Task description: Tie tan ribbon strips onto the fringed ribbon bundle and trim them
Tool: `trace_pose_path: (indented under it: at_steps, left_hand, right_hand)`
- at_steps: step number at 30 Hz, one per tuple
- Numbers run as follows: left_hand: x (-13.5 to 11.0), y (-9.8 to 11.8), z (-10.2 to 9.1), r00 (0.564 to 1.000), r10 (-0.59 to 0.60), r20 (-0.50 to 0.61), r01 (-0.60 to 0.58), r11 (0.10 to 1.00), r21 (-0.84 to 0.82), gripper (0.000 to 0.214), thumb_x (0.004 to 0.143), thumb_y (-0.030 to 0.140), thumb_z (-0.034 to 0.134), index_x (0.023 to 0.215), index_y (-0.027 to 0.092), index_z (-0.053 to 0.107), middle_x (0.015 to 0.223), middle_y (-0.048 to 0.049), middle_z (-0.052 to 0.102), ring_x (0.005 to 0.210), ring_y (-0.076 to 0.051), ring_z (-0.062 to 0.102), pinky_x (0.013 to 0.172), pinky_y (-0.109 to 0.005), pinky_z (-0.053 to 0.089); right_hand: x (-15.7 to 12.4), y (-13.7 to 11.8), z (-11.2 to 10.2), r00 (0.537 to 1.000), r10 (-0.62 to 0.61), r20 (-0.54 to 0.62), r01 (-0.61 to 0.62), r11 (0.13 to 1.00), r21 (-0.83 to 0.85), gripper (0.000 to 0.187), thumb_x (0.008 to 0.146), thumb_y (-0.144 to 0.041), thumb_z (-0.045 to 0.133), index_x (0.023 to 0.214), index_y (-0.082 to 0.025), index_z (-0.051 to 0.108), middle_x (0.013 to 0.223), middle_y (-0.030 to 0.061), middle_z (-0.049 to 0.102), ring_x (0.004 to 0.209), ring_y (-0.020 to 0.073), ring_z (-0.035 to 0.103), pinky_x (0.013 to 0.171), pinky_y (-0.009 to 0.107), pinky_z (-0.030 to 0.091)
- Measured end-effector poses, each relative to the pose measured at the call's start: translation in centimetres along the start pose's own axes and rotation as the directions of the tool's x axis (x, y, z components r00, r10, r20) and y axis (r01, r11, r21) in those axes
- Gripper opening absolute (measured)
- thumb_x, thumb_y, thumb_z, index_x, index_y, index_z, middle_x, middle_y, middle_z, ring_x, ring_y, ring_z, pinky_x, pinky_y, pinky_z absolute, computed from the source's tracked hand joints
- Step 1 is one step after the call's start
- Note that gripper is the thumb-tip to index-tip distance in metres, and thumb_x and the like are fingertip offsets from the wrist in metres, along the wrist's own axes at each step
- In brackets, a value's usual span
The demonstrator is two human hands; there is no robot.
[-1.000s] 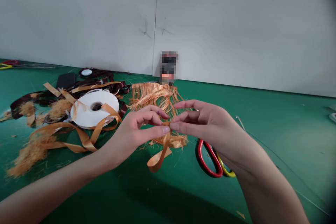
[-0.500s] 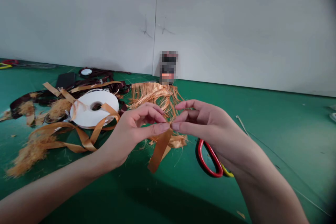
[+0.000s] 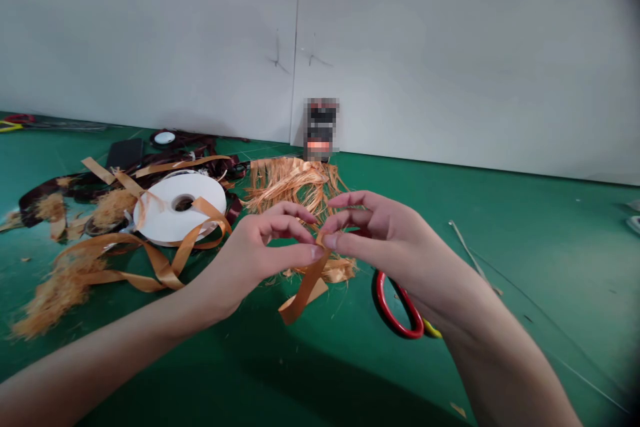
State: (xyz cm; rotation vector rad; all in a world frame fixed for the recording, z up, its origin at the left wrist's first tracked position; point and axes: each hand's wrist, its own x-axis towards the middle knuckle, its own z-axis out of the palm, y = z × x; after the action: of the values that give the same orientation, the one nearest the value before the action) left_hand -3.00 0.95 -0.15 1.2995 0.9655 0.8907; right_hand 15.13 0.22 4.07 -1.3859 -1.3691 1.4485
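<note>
My left hand (image 3: 265, 247) and my right hand (image 3: 380, 233) meet above the green mat, their fingertips pinching a folded orange satin ribbon (image 3: 305, 290) between them. The ribbon's loop hangs down below the fingers. Behind the hands lies a mass of frayed orange ribbon fibres (image 3: 295, 187), partly hidden by my fingers. To the left sits a white ribbon spool (image 3: 165, 223), with a loose orange ribbon (image 3: 160, 270) draped across it. Red-and-yellow-handled scissors (image 3: 395, 307) lie just below my right hand, which hides part of them.
A green cutting mat (image 3: 525, 247) covers the surface, meeting a white wall at the back. Dark ribbon scraps (image 3: 45, 197), orange fluff (image 3: 55, 297), a black phone (image 3: 125, 153) and a pixelated object (image 3: 320, 130) lie around. A thin rod (image 3: 467, 257) rests at right.
My fingers have curled closer together around the ribbon. The hanging strip has twisted and folded into a loop, with its lower end shifted slightly left.
</note>
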Motion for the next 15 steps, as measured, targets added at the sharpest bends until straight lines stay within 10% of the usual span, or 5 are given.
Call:
trace_pose_path:
  at_steps: [15]
  left_hand:
    - [0.06,0.01,0.04,1.000,-0.026,-0.017,0.027,0.999,0.030,0.012,0.069,0.023,0.076,0.060,0.022,0.068,0.105,-0.0011,0.056,0.108,-0.022,0.054,0.094,-0.036,0.036]
  right_hand:
    - [0.16,0.05,0.26,0.994,-0.036,-0.100,0.037,0.999,0.014,0.027,0.077,-0.025,0.068,0.099,-0.018,0.053,0.082,-0.0028,0.066,0.079,0.0109,0.059,0.075,0.027,0.045]
